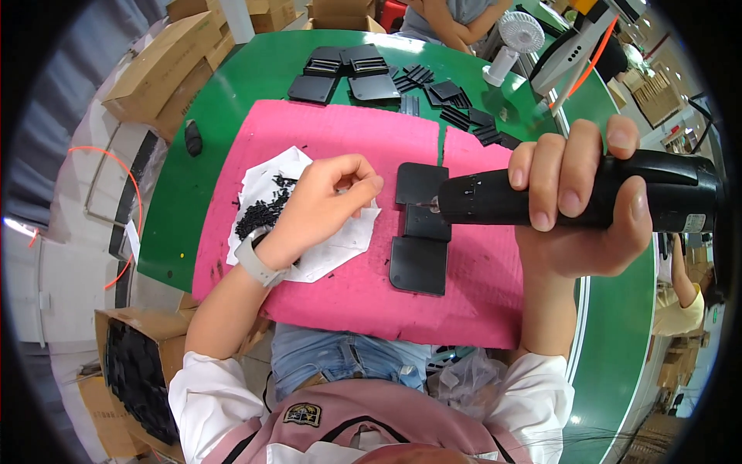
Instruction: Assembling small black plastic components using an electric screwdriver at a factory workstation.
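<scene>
My right hand [580, 185] grips a black electric screwdriver [495, 197], held level with its tip pointing left. That tip is over or beside a black plastic part [427, 224] on the pink foam mat [340, 313]; contact cannot be made out. The part has two wide plates and a narrower middle. My left hand [328, 201] hovers over a white sheet of paper [340, 251], its thumb and fingertips pressed together; anything pinched there is too small to see. A pile of small black screws [261, 216] lies on the paper beside my left wrist.
Black plates [374, 87] and slotted strips [454, 116] lie at the table's far side. A white fan [519, 35] stands at far right, near a person with folded arms [456, 27]. Cardboard boxes [158, 66] are on the left. A dark object [193, 138] lies left of the mat.
</scene>
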### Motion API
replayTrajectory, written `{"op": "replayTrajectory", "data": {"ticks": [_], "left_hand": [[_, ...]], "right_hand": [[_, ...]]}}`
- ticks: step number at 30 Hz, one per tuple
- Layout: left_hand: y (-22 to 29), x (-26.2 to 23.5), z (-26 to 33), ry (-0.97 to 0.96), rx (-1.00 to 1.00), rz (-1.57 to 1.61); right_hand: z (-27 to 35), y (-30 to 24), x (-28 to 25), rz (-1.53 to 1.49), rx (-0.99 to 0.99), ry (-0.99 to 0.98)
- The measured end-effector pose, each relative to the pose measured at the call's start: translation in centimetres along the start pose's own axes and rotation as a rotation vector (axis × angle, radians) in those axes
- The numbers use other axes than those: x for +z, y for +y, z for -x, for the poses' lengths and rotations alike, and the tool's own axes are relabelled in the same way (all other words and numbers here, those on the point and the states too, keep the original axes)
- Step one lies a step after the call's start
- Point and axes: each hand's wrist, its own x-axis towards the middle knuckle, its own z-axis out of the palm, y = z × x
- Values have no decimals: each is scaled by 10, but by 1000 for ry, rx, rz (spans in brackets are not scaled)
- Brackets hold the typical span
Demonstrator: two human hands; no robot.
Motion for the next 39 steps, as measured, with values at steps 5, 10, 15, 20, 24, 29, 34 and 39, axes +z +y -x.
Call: {"op": "replayTrajectory", "data": {"ticks": [5, 10, 15, 20, 24, 29, 34, 39], "left_hand": [[-21, -29, -25, 230, 239, -508], [-31, -64, -26, 541, 348, -953], [-40, -65, -29, 398, 128, -941], [-41, -58, -33, 434, 259, -1036], [-17, -27, -19, 245, 226, -273], [11, -3, -1, -298, 151, 208], [7, 3, 0, -405, 217, 238], [8, 7, 0, -394, 248, 187]], "right_hand": [[2, 1, 3, 53, 28, 14], [1, 0, 5, 60, 44, 5], [2, 0, 5, 57, 52, -4], [3, -4, 6, 71, 57, -3], [4, -7, 7, 35, 22, -3], [1, -5, -1, -26, -32, -113], [2, 1, -1, -58, -29, -131], [5, 8, 1, -66, 40, -75]]}}
